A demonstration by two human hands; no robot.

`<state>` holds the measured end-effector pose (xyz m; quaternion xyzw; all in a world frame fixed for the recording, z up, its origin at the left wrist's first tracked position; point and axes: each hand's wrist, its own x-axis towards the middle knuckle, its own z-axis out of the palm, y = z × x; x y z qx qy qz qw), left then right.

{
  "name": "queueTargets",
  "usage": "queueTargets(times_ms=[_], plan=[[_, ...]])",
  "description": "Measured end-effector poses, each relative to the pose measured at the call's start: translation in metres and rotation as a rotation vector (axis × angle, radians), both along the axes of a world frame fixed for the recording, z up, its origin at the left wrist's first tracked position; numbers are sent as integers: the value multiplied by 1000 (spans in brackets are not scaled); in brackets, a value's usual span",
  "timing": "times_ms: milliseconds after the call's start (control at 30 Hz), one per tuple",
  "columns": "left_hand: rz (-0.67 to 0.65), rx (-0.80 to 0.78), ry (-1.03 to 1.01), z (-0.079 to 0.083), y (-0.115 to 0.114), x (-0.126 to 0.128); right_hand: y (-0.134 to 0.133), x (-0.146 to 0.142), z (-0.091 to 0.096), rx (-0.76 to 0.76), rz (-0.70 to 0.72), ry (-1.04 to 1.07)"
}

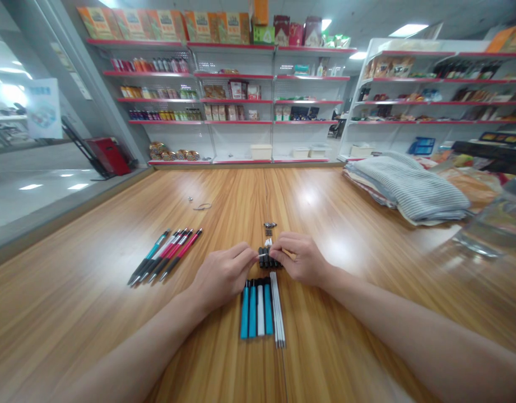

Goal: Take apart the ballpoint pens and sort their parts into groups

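My left hand [222, 277] and right hand [297, 260] meet over the middle of the wooden bench [93, 313], together and clamped from either side on a thin pale piece [263, 255] (it's too small in this view for me to say exactly what it is). I seem to hold it up at fingertip level, just over a tight row of short black pen parts [266, 258], probably so I can line it up with them by eye.

Blue and white pen barrels [252, 308] lie side by side just below my hands, with a bundle of slim white rods [277, 308] right beside them. I'd judge they are laid parallel and sorted by kind so that each is easy to pick up without searching. Teal and pink mechanical pens [167, 254] sit in their own slanted row to my left, well apart from the loose parts, perhaps to avoid mixing them up. Tiny dark and white bits [269, 225] lie in a line beyond the black parts. Farther along the bench are a curl of wire [202, 206] and, off to the right, folded striped blankets [404, 187].
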<state>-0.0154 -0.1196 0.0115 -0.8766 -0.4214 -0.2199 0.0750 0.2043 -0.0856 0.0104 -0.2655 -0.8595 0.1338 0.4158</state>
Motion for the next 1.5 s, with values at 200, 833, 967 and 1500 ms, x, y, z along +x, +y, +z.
queueTargets(times_ms=[200,833,967,1500], plan=[[51,25,-71,-3,5,-2,31,17,-13,-196,-308,54],[152,-20,-155,-6,9,-3,69,10,-21,-219,-490,-182],[153,-18,-167,-7,10,-4,66,8,-17,-205,-518,-211],[157,-13,-151,-3,8,-2,60,7,-13,-240,-439,-208]])
